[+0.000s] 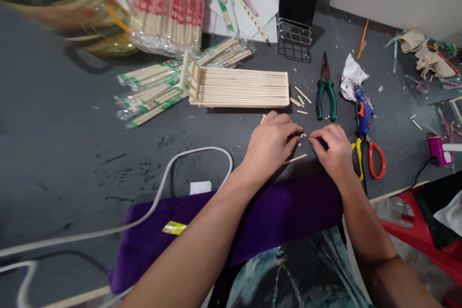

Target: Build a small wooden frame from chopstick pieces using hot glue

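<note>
My left hand [274, 137] rests low over the grey table, thumb and fingertips drawn close together beside tiny wood bits [303, 135]. Facing it across those bits, my right hand [332, 147] is closed in a pinch; whatever either hand holds is too small to make out. A thin wooden stick [296, 159] lies just below my left fingers. Beyond my hands sits a small bed-like frame of bamboo sticks [245, 87], with a slatted upright end at its left. Short cut stick pieces [302, 112] are scattered by its right end.
Green-handled pliers [326, 89], a blue glue gun [364, 111] and red-and-yellow-handled cutters [376, 159] lie to the right. Packed chopsticks [169, 5] and loose wrapped ones [155, 91] lie at back left. A white cable [169, 173] crosses beside a purple cloth [288, 202].
</note>
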